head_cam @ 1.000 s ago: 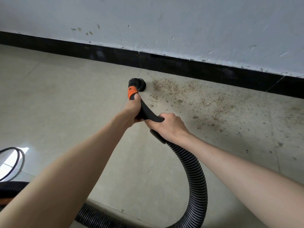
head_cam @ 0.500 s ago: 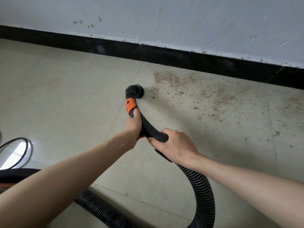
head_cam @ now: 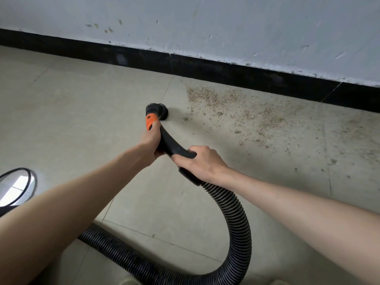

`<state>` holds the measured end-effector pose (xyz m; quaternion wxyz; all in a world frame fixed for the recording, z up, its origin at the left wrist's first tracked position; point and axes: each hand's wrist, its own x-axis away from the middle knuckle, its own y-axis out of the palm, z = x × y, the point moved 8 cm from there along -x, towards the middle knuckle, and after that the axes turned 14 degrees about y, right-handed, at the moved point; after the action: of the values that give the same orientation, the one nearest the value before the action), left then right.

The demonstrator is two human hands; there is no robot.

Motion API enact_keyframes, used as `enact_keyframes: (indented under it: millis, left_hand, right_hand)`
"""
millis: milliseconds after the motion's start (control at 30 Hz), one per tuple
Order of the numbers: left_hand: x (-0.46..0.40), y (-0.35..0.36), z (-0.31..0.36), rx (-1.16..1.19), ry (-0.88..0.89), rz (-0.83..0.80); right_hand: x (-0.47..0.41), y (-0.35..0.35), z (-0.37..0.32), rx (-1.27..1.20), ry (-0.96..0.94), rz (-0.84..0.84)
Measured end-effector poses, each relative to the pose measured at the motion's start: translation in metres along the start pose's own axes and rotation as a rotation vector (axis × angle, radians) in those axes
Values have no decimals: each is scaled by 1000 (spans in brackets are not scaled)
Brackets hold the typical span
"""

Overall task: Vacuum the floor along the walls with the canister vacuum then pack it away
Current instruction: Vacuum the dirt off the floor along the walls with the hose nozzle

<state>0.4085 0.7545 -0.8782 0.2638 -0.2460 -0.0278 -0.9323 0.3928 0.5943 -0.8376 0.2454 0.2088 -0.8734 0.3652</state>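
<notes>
From the head camera, both bare arms reach forward over a pale tiled floor [head_cam: 82, 120]. The left hand [head_cam: 151, 140] is wrapped around the curved black handle tube [head_cam: 172, 146] just behind its orange collar [head_cam: 150, 121]. The right hand [head_cam: 202, 163] is closed around the same tube further back, where it joins the ribbed black hose [head_cam: 236, 219]. The hose loops down to the right, then runs left across the floor under the left forearm. At the tube's far end the round black brush nozzle [head_cam: 157, 111] sits on the floor, apparently bristles down, though that part is small and dark. Just right of it spreads a patch of brown debris [head_cam: 236, 108], lying close to the black skirting [head_cam: 226, 73] under the scuffed white wall [head_cam: 226, 27]. A thin black cable [head_cam: 30, 175] curves at the left edge.
</notes>
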Motion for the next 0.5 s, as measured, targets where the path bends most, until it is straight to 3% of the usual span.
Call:
enact_keyframes:
  millis: [233, 500]
  left_hand:
    - [41, -3, -29, -1, -16, 13]
    - [45, 54, -15, -85, -14, -174]
  right_hand:
    - [34, 6, 25, 110, -24, -58]
    - [37, -25, 52, 122, 96, 153]
